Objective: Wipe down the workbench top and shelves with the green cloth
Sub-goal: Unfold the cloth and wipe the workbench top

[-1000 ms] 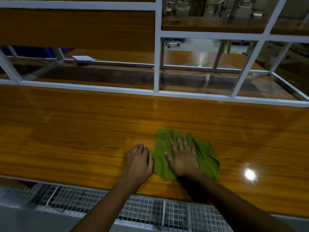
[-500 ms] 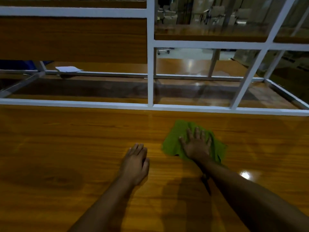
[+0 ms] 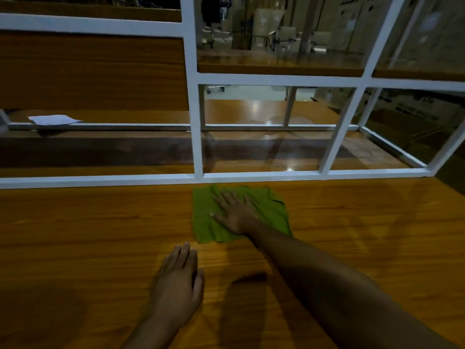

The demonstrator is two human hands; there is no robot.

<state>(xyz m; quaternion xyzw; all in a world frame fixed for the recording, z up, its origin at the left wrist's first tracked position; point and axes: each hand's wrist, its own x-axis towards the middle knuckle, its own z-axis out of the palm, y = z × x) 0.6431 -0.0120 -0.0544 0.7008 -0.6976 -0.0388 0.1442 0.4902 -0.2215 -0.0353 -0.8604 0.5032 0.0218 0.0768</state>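
Fingers [image 3: 227, 197] of right hand [image 3: 235, 214] straight, spread, pressing green cloth [image 3: 271, 215] flat on workbench top [image 3: 88, 235], far side, touching white frame rail [image 3: 100, 181]. Left hand [image 3: 177, 283] relaxed, flat on wood, nearer, apart from cloth.

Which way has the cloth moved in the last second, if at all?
Yes. The cloth, under the right hand, slid away from the person, from near the front edge of the bench to the white rail at the back.
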